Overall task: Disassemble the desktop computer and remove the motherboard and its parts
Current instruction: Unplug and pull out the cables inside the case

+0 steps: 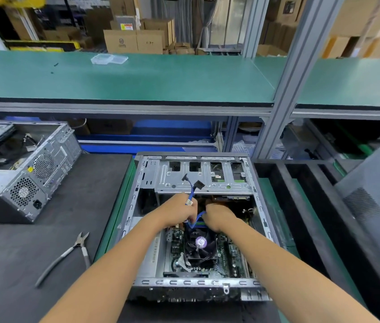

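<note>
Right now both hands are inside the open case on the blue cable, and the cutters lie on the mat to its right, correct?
Not quite: in the head view the cutters lie left of the case. Both hands, left hand and right hand, are inside it on the blue cable.

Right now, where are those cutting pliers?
The cutting pliers lie on the dark mat at lower left, just left of the open computer case, untouched by either hand.

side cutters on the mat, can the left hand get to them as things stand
Probably yes, but not at once: the side cutters lie in the open on the black mat left of the open case, with nothing over them. The left hand is busy gripping the blue cable inside the case.
</note>
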A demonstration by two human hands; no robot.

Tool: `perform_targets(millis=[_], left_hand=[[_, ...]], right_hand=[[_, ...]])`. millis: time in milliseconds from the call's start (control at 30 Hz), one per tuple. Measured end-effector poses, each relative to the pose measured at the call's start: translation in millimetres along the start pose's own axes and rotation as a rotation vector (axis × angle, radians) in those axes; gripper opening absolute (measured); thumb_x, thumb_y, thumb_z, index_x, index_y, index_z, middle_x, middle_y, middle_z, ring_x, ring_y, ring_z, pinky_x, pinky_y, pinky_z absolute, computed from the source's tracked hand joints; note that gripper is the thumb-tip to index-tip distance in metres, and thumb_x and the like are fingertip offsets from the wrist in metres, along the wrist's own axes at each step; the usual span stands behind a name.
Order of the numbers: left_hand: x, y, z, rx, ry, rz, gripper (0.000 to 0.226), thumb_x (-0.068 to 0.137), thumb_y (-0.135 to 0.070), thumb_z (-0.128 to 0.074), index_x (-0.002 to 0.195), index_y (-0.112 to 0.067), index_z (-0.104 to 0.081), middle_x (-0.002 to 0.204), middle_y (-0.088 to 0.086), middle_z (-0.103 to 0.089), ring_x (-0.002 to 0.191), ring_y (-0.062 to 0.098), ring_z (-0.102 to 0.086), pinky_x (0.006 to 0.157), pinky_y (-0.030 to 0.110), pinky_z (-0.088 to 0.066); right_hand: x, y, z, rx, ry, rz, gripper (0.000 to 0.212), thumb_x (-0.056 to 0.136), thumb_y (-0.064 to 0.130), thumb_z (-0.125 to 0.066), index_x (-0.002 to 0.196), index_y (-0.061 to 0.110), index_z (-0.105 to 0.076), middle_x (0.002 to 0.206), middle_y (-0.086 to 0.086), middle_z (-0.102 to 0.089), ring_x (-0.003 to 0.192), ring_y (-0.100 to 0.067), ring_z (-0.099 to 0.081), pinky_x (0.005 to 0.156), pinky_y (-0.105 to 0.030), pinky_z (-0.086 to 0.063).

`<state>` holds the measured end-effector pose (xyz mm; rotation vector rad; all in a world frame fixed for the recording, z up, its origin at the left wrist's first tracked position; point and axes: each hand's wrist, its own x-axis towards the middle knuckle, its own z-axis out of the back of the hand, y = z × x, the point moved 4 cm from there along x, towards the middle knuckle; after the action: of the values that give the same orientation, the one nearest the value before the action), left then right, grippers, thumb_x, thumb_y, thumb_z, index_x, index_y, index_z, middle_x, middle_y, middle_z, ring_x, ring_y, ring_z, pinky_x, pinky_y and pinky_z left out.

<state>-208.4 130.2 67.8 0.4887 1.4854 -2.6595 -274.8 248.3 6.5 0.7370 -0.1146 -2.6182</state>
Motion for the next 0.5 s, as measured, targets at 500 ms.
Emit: perform_targets(millis=[500], left_hand=[[-13.5,-82.5,33.3,-0.51,-0.301,-0.33,0.014,0.062,-0.01,-0.041,0.064,-0.002,-0.052,0.046,0.004,-0.049,0.041,0.011,-0.044,0.039,0.018,-0.033]], right_hand=[[-75.0,24.2,42.8,0.041,0.117,0.406,0.016,0.099,0.017,-0.05,0.111,0.007,-0.046,0.102,-0.007,-0.054,0.083,-0.02,-0.047,0.065,-0.029,-0.031]])
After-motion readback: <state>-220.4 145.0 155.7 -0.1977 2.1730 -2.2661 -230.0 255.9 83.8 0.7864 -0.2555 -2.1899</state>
